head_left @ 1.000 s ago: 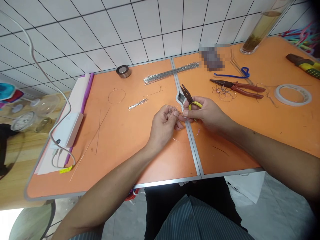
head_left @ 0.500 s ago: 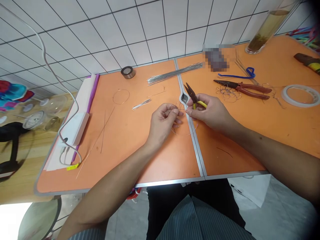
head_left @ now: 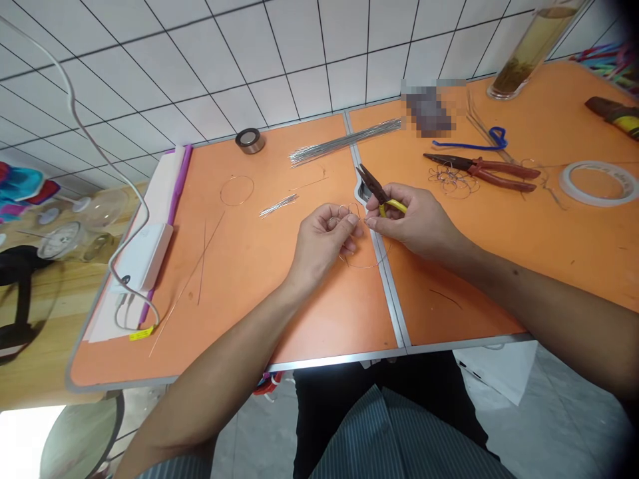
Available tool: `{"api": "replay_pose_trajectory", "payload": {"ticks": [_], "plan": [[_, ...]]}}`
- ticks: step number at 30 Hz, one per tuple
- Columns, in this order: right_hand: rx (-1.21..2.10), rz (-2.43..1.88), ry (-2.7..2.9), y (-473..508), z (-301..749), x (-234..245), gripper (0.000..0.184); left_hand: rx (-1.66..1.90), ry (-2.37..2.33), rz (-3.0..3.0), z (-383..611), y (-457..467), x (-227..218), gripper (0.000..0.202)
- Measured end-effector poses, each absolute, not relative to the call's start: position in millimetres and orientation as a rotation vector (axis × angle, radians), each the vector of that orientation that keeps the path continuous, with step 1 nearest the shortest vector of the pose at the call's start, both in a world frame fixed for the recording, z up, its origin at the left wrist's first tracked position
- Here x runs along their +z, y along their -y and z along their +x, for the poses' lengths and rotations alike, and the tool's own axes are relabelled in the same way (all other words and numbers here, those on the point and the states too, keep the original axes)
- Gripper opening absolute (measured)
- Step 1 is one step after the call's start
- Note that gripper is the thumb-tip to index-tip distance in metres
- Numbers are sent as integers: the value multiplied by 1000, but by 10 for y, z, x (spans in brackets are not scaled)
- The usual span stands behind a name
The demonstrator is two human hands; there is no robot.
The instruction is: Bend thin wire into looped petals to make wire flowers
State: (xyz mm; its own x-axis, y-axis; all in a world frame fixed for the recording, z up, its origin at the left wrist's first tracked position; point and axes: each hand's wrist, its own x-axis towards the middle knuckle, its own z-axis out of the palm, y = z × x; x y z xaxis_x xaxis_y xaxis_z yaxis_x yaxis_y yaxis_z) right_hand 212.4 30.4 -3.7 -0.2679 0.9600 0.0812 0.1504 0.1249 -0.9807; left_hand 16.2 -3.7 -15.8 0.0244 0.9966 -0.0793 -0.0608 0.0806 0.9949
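No readable text, labels or numbers anywhere.

Head view, forward and down, close on left hand (head_left: 322,243), right hand (head_left: 414,223).

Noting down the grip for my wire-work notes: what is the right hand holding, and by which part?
The right hand holds needle-nose pliers by their yellow handles.

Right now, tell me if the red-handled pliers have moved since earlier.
No: the red-handled pliers lie where they did, unmoved against the wire tangle beside them.
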Motion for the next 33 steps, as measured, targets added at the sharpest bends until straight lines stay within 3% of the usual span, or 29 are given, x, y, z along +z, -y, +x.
{"api": "replay_pose_trajectory", "payload": {"ticks": [5, 22, 33], "plan": [[1313, -1098, 1507, -324, 2122, -61, 23, 1168, -1150, 1074, 152, 36, -166, 35], [1422, -1079, 1443, -329, 2147, -71, 27, 1105, -1041, 927, 134, 18, -175, 29], [1438, -1077, 1442, -335, 2153, -53, 30, 1103, -1031, 935, 144, 11, -178, 35]]}}
